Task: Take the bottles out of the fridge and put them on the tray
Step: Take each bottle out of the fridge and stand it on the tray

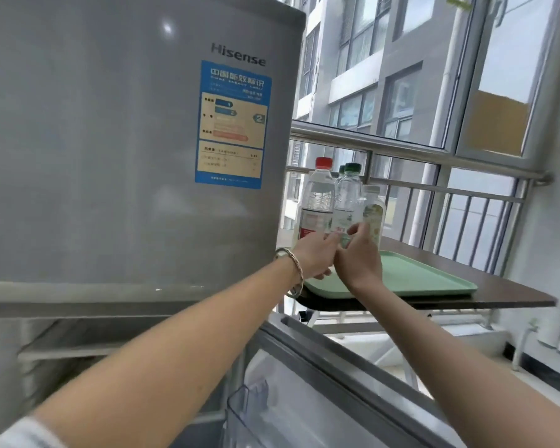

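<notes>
Several bottles stand together at the left end of the green tray point(427, 279). A clear red-capped bottle point(317, 202) with a red label is on the left, and my left hand point(314, 257) is closed around its lower part. Beside it a clear green-capped bottle point(348, 202) is gripped near its base by my right hand point(358, 257). Another green cap point(341, 170) shows just behind. A white-capped bottle point(374, 215) with a yellow-green label stands at the right. The silver fridge point(110, 140) fills the left; its lower door point(337, 383) hangs open below my arms.
The tray lies on a dark brown table point(514, 292) against a metal railing point(434, 150) and windows. An empty clear door bin point(249, 405) sits in the open fridge door. The tray's right half is bare.
</notes>
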